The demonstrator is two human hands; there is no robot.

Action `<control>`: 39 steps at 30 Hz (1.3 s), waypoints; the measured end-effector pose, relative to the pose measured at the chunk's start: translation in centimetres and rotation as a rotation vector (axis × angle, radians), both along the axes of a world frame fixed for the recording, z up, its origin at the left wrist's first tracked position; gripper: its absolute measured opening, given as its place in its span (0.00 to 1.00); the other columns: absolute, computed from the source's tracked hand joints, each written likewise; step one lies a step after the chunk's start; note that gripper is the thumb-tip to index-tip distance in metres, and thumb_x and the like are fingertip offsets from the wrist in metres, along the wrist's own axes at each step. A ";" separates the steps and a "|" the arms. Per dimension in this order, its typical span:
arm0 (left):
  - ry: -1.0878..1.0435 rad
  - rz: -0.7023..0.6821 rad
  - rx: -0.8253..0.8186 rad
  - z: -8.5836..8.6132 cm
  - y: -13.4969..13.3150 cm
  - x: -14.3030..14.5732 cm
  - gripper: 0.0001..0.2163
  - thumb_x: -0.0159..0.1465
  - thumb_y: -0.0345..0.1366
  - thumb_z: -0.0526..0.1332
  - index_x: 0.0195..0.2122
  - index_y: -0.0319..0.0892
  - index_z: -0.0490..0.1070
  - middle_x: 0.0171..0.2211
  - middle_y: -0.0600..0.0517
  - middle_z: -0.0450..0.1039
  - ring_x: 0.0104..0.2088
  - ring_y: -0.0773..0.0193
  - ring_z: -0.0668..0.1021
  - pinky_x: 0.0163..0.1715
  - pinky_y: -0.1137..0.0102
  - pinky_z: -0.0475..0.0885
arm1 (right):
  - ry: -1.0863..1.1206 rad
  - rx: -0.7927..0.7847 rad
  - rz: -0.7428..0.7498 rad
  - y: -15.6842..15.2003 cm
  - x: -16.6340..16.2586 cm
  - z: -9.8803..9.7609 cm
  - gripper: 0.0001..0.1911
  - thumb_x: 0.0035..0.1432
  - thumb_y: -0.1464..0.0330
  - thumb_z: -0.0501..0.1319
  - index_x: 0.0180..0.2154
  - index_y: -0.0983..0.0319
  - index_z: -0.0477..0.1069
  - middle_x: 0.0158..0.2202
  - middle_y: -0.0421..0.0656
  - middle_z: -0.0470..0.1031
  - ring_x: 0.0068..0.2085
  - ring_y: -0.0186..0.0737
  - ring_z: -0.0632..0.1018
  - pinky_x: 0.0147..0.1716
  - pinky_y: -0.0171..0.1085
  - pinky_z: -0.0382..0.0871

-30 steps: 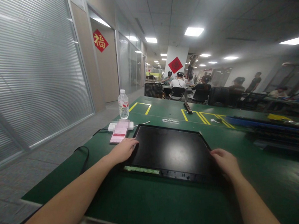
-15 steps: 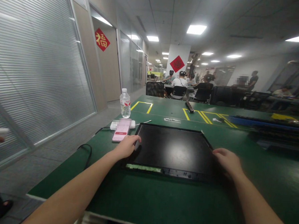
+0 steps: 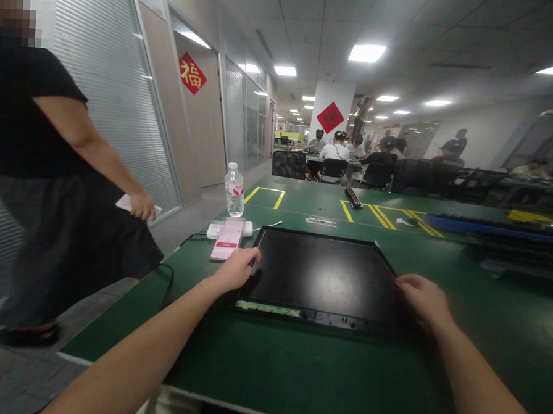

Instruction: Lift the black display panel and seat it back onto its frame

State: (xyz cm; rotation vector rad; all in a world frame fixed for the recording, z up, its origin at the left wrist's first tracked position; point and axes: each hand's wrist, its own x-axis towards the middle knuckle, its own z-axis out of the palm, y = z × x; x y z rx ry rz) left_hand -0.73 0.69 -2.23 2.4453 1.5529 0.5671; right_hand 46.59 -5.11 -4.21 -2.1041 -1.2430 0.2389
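A black display panel (image 3: 322, 274) lies face up on the green table (image 3: 268, 361), slightly tilted or flat, I cannot tell which. Along its near edge runs a bare green circuit strip (image 3: 267, 308). My left hand (image 3: 238, 270) is closed around the panel's left edge, thumb over the frame. At the right edge, my right hand (image 3: 424, 298) grips the side, its lower fingers hidden beneath the panel. Just beyond my left hand is a phone (image 3: 225, 246) with a lit pink screen, leaning against a white power strip (image 3: 247, 228).
A water bottle (image 3: 234, 192) stands behind the phone. A black cable (image 3: 169, 285) hangs at the left edge. Farther back are a dark slotted strip (image 3: 353, 197) and a blue tray (image 3: 465, 224). A person in black (image 3: 70, 159) walks along the left side; others sit in the background.
A person in dark clothes has come into view on the left, holding something white. My hands and the panel hold their places; the view has shifted slightly.
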 end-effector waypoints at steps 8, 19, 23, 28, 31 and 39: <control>-0.048 -0.017 0.012 -0.9 -0.1 0.1 0.21 0.56 0.18 0.51 0.44 0.38 0.77 0.53 0.40 0.75 0.56 0.49 0.75 0.59 0.56 0.67 | -0.009 -0.045 0.014 -0.2 -0.4 0.5 0.11 0.48 0.64 0.59 0.30 0.57 0.80 0.34 0.45 0.81 0.37 0.48 0.79 0.36 0.41 0.67; -0.057 0.092 0.010 -1.7 -0.3 0.3 0.23 0.60 0.17 0.51 0.50 0.37 0.77 0.62 0.37 0.67 0.64 0.49 0.69 0.65 0.56 0.61 | -0.035 -0.069 0.024 -0.1 0.0 0.3 0.13 0.48 0.63 0.58 0.31 0.57 0.80 0.35 0.46 0.82 0.38 0.50 0.79 0.37 0.42 0.67; -0.046 0.116 -0.018 -1.2 -0.7 0.5 0.22 0.61 0.18 0.51 0.51 0.37 0.76 0.63 0.36 0.66 0.65 0.47 0.67 0.65 0.55 0.61 | -0.003 -0.080 0.012 0.0 0.0 0.4 0.12 0.48 0.62 0.58 0.31 0.56 0.80 0.35 0.46 0.81 0.38 0.50 0.79 0.37 0.43 0.67; -0.027 0.140 -0.053 -1.1 -0.7 0.6 0.22 0.62 0.18 0.51 0.54 0.35 0.75 0.64 0.34 0.65 0.67 0.46 0.65 0.66 0.54 0.60 | 0.028 -0.107 0.004 -0.2 -0.5 0.7 0.12 0.49 0.63 0.58 0.32 0.56 0.80 0.35 0.45 0.81 0.39 0.51 0.78 0.38 0.43 0.67; -0.037 0.123 -0.064 -1.2 -0.5 0.6 0.25 0.61 0.17 0.50 0.58 0.34 0.72 0.63 0.34 0.67 0.66 0.47 0.68 0.65 0.55 0.60 | 0.023 -0.101 0.007 -0.3 -0.5 0.7 0.12 0.49 0.63 0.58 0.31 0.56 0.79 0.35 0.46 0.81 0.39 0.51 0.79 0.38 0.43 0.67; -0.048 0.134 -0.094 -1.2 0.0 0.4 0.25 0.62 0.17 0.49 0.59 0.30 0.71 0.60 0.34 0.71 0.63 0.50 0.71 0.63 0.61 0.62 | 0.010 -0.115 0.016 0.2 0.4 -0.4 0.14 0.50 0.62 0.57 0.34 0.56 0.80 0.35 0.46 0.81 0.37 0.51 0.79 0.35 0.44 0.68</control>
